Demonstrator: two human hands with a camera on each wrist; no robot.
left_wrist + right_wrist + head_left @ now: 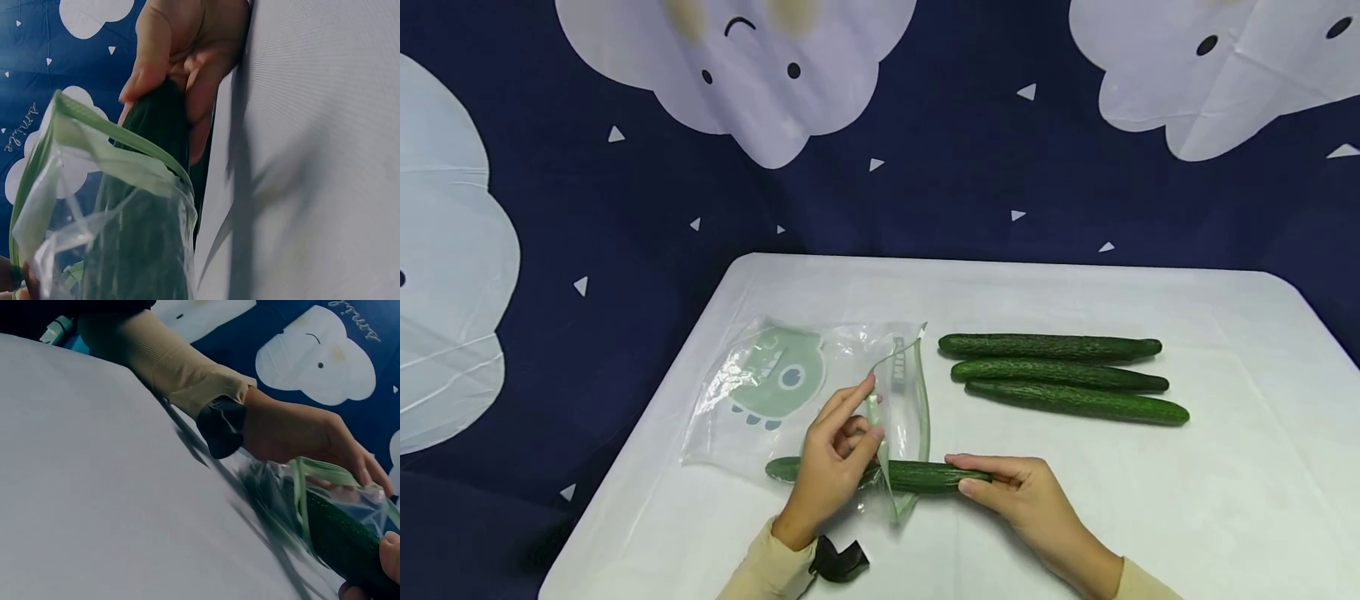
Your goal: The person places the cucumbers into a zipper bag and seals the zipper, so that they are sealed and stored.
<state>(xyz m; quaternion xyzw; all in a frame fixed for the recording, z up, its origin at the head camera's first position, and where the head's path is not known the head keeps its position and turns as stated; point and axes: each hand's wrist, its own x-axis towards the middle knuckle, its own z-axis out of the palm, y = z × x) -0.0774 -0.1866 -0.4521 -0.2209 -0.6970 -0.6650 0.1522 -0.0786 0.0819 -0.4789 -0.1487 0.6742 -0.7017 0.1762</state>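
White desk (pixel 1150 517) carries three cucumbers (pixel 1060 379) lying side by side at centre right, roughly parallel, ends pointing left and right, nearly touching each other. Behind the desk hangs a dark blue backdrop (pixel 970 167) with white cloud faces (pixel 737 67) and small white triangles.

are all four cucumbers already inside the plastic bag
No, only one cucumber is partly in the plastic bag; the three cucumbers lie bare on the table.
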